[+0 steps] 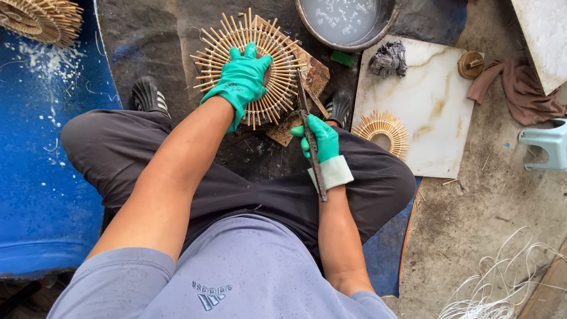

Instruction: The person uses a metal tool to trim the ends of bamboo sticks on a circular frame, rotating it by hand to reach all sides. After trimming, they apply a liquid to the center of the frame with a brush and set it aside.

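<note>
Left hand (242, 77), green rubber glove, lies flat with fingers spread on the round sunburst frame (251, 68) of thin bamboo sticks, pinning it to a worn wooden board (283, 131) on the ground between the feet. Right hand (319, 139), fingers closed around a long dark metal blade (311, 142) whose tip rests against the frame's right edge. Frame looks light, rigid at the hub, with brittle, splintery spokes; best held at the centre ring, not the stick tips. Blade looks stiff, rusty and rough. A smaller matching frame (384, 133) lies on a marble-look slab (428, 106); a basin of cloudy liquid (345, 20) sits above.
</note>
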